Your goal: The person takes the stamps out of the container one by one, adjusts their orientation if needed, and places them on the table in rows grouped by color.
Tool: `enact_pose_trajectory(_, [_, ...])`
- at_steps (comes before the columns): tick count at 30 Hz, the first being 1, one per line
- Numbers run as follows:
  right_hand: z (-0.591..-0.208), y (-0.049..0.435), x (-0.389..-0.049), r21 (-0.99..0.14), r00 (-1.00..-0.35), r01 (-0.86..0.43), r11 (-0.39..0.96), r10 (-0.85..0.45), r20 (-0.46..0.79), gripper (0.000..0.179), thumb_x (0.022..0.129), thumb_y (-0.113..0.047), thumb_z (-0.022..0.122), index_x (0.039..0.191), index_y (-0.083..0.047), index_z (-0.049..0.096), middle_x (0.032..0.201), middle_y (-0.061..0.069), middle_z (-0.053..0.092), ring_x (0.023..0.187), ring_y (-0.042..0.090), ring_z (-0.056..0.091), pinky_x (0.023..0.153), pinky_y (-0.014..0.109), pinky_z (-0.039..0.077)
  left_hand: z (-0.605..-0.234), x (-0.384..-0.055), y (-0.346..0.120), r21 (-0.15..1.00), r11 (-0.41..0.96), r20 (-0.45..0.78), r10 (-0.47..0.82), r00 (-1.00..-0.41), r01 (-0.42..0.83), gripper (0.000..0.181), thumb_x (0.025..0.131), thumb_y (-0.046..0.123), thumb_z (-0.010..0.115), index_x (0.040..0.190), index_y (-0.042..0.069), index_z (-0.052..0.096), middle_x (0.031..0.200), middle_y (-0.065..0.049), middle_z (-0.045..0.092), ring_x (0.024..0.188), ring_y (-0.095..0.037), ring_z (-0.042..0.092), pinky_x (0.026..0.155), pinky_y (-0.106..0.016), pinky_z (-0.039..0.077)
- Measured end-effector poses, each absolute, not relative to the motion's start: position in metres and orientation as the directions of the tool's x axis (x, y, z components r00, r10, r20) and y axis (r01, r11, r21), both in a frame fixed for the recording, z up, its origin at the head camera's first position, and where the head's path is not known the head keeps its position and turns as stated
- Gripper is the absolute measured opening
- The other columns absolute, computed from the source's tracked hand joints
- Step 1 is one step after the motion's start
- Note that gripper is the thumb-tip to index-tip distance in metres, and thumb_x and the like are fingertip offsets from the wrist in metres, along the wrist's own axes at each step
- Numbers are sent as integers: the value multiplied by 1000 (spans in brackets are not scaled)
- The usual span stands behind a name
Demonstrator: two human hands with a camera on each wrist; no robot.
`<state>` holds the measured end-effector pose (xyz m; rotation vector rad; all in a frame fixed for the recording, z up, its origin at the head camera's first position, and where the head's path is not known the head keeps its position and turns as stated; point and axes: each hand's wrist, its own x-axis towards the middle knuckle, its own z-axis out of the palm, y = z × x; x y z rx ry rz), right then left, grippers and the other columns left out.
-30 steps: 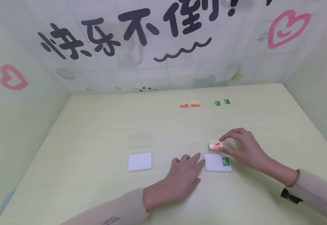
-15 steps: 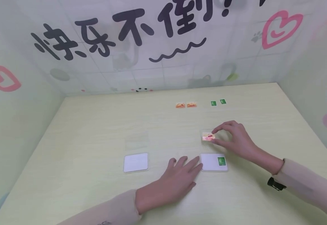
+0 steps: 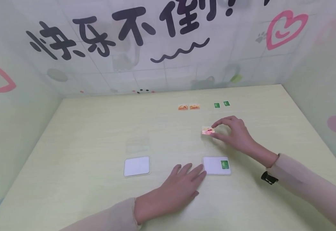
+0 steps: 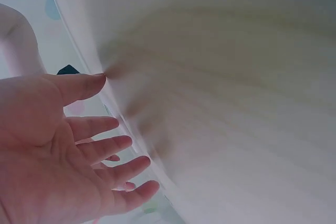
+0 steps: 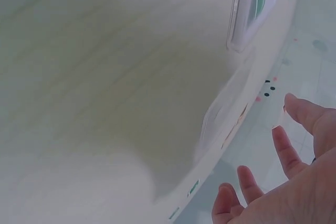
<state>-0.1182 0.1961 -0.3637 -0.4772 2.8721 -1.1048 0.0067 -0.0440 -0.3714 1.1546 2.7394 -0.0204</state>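
Between thumb and index finger, my right hand (image 3: 237,134) pinches a small pink-and-yellow picture stamp (image 3: 207,130) by its right edge, held above the table. My left hand (image 3: 175,189) lies palm down with its fingers spread, fingertips right at the left edge of a white rectangular block (image 3: 211,165) in a clear case. On that block's right side sits a green stamp (image 3: 225,164). In the right wrist view the block (image 5: 257,11) shows at the top, and a clear lid (image 5: 226,108) lies beyond it. The left wrist view shows the left palm (image 4: 58,161) and extended fingers.
A second white block (image 3: 137,166) lies to the left, with a faint clear lid (image 3: 137,145) behind it. Farther back are two orange stamps (image 3: 183,107) and two green stamps (image 3: 217,105). Printed walls (image 3: 168,73) enclose the table's back and sides.
My right hand has carried the pink stamp away from the block, toward the back of the table and slightly left. The left hand stays beside the block. The head view has shifted a little right.
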Motion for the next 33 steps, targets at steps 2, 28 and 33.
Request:
enact_pose_trajectory(2, [-363, 195, -121, -664, -956, -252, 704, -287, 59, 29, 93, -19, 82, 117, -4, 76, 132, 28, 64, 129, 48, 50, 105, 66, 37, -370, 7, -45, 56, 693, -168, 716, -678, 718, 61, 104, 36, 68, 158, 14, 49, 166, -2, 42, 146, -29, 48, 114, -48, 44])
enact_pose_trajectory(28, [-374, 183, -166, -658, -955, -214, 722, -297, -15, 29, 96, -17, 79, 121, -4, 74, 141, 26, 60, 139, 48, 43, 114, 69, 28, -372, -3, -55, 197, 632, -222, 773, -594, 749, 63, 108, 33, 61, 162, 8, 41, 171, -8, 33, 155, -31, 37, 122, -44, 37])
enact_pose_trajectory(33, [-375, 181, -173, -652, -953, -233, 722, -304, 3, 29, 96, -17, 79, 121, -3, 74, 139, 25, 62, 136, 48, 45, 113, 68, 30, -371, -3, -55, 237, 635, -244, 772, -587, 735, 65, 108, 31, 61, 163, 7, 38, 172, -9, 30, 157, -32, 33, 124, -46, 34])
